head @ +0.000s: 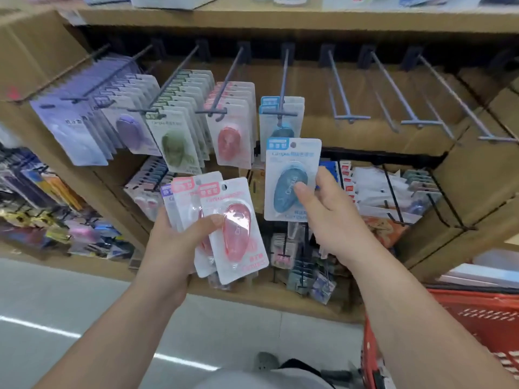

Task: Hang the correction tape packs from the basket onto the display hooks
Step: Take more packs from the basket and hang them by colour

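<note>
My right hand (328, 217) pinches a blue correction tape pack (290, 178), held upright just below the hook (283, 80) that carries a few blue packs (280, 119). My left hand (179, 242) grips a fanned stack of pink correction tape packs (233, 228) with a purple one tucked behind. To the left, other hooks carry rows of pink packs (233, 130), green packs (177, 136) and purple packs (92, 116). The red basket (474, 327) sits at the lower right; its contents are out of sight.
Three empty hooks (404, 99) jut out to the right of the blue one. A wooden shelf (252, 18) overhangs the hooks. Below, wire racks (393, 197) hold more stationery. Grey floor (70, 299) lies at lower left.
</note>
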The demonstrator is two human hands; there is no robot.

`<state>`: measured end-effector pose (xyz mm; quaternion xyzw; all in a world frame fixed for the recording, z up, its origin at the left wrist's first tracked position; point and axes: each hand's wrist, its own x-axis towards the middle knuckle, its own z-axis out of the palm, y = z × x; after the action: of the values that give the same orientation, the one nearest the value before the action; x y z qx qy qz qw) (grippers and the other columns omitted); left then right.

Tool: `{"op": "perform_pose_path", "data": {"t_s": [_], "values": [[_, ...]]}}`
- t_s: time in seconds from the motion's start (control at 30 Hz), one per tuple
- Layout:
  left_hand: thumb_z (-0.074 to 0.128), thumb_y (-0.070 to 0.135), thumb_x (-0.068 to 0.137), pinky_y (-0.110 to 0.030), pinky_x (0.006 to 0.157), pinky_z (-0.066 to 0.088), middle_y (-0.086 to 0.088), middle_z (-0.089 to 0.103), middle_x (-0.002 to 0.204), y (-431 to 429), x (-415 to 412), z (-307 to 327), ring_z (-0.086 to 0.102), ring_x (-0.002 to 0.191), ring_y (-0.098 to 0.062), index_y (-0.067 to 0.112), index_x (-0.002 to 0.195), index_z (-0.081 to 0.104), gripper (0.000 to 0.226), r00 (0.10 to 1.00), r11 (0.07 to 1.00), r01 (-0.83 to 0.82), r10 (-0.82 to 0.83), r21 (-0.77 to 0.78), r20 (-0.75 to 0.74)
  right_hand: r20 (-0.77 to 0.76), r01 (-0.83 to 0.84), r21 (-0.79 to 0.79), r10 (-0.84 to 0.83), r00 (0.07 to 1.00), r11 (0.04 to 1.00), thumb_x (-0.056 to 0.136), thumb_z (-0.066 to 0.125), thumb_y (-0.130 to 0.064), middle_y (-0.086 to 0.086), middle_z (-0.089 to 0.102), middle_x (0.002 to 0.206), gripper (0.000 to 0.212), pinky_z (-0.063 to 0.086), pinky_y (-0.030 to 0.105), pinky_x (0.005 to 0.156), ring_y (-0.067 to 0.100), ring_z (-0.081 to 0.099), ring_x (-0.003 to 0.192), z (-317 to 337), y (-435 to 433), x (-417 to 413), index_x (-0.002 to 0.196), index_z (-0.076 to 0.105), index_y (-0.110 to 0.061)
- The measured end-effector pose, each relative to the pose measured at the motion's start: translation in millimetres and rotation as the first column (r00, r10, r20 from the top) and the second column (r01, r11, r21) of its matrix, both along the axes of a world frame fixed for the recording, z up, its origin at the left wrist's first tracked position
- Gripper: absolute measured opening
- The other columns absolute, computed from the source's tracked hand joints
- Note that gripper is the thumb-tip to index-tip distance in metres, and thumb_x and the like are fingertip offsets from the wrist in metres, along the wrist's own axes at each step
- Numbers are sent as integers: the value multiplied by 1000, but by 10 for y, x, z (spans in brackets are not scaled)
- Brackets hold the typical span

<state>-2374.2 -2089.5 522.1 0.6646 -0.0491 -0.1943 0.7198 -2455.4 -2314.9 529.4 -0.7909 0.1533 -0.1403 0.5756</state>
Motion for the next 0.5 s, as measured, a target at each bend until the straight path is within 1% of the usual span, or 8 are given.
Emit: {"op": "perform_pose_path", "data": {"t_s": [0.1, 0.13, 0.2, 0.27, 0.33, 0.4, 0.47, 0.5], "values": [[76, 8, 90, -34, 66, 63, -2, 80, 112, -81, 105, 10, 79, 96, -23, 23, 129, 65, 44, 1000, 999, -12, 12, -31, 24, 44, 21, -13, -20, 999, 1000, 108, 47, -37, -32, 63, 116, 19, 48, 9, 83, -14, 59, 107, 39, -44, 200, 126, 51, -36], [74, 8, 91, -35, 69, 63, -3, 79, 115, -104, 128, 2, 79, 99, -24, 22, 132, 63, 45, 1000, 999, -10, 11, -34, 29, 48, 19, -20, -18, 999, 1000, 108, 47, -37, -32, 63, 116, 19, 47, 5, 79, -16, 59, 106, 49, -45, 239, 126, 51, -36], [84, 13, 82, -41, 77, 63, -2, 78, 119, -145, 158, -7, 77, 105, -25, 23, 136, 61, 60, 999, 999, -11, 12, -33, 30, 43, 13, -20, -13, 999, 1000, 108, 47, -37, -31, 62, 118, 20, 47, 3, 77, -17, 59, 106, 59, -36, 292, 127, 50, -36], [83, 21, 74, -45, 83, 60, -1, 78, 120, -172, 185, -13, 77, 107, -25, 24, 137, 60, 67, 999, 999, -19, 20, -40, 31, 40, 23, -28, -22, 999, 999, 107, 47, -38, -30, 63, 120, 21, 49, 7, 79, -16, 59, 107, 59, -32, 330, 127, 50, -34], [80, 24, 73, -44, 84, 59, -1, 78, 121, -188, 212, -16, 77, 107, -25, 23, 137, 60, 67, 999, 999, -4, 6, -46, 40, 27, 33, -40, -32, 999, 999, 107, 47, -41, -26, 65, 122, 23, 51, 16, 85, -10, 61, 109, 52, -24, 362, 128, 51, -32], [84, 27, 70, -46, 87, 59, -3, 77, 122, -190, 241, -19, 76, 110, -27, 21, 138, 59, 73, 999, 999, 15, -13, -38, 41, 14, 41, -55, -40, 999, 998, 106, 47, -43, -24, 65, 123, 25, 53, 25, 91, -6, 62, 111, 46, -11, 386, 129, 51, -33], [87, 31, 65, -47, 88, 59, -4, 77, 124, -177, 271, -17, 75, 111, -28, 20, 140, 58, 81, 999, 999, 17, -16, -41, 33, 4, 50, -61, -49, 999, 997, 106, 46, -43, -24, 65, 125, 27, 52, 25, 91, -6, 62, 112, 37, -6, 406, 131, 50, -34], [87, 31, 65, -47, 87, 59, -4, 77, 124, -172, 286, -15, 75, 111, -28, 20, 140, 58, 81, 999, 999, 17, -16, -43, 32, -3, 57, -70, -58, 998, 996, 106, 46, -43, -22, 65, 126, 27, 52, 25, 91, -5, 62, 112, 30, -15, 424, 131, 50, -34]]}}
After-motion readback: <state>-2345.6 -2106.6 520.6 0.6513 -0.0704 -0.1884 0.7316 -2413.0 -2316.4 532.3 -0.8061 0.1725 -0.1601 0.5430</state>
